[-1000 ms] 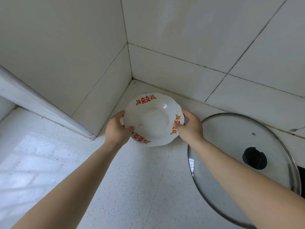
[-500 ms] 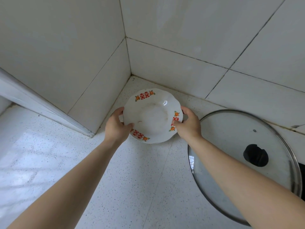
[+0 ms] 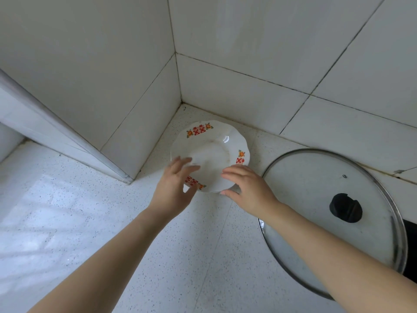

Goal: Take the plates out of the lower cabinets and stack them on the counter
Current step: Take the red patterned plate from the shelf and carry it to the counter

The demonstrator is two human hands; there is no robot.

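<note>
A white scalloped plate (image 3: 212,152) with red and orange motifs on its rim lies on the speckled white counter (image 3: 171,249), close to the tiled corner. My left hand (image 3: 174,188) hovers over the plate's near left edge with its fingers spread and nothing in it. My right hand (image 3: 247,188) hangs over the near right edge, fingers also apart and empty. Both hands cover part of the plate's near rim. Whether more plates lie under this one is not visible.
A large glass pan lid (image 3: 334,222) with a black knob (image 3: 345,207) lies on the counter just right of the plate, its rim near my right wrist. White tiled walls (image 3: 248,64) close the corner behind. A tiled pillar (image 3: 112,109) juts out at left.
Both hands have let go of the plate's rim and drawn back toward me with fingers spread. The plate now rests on the counter near the corner.
</note>
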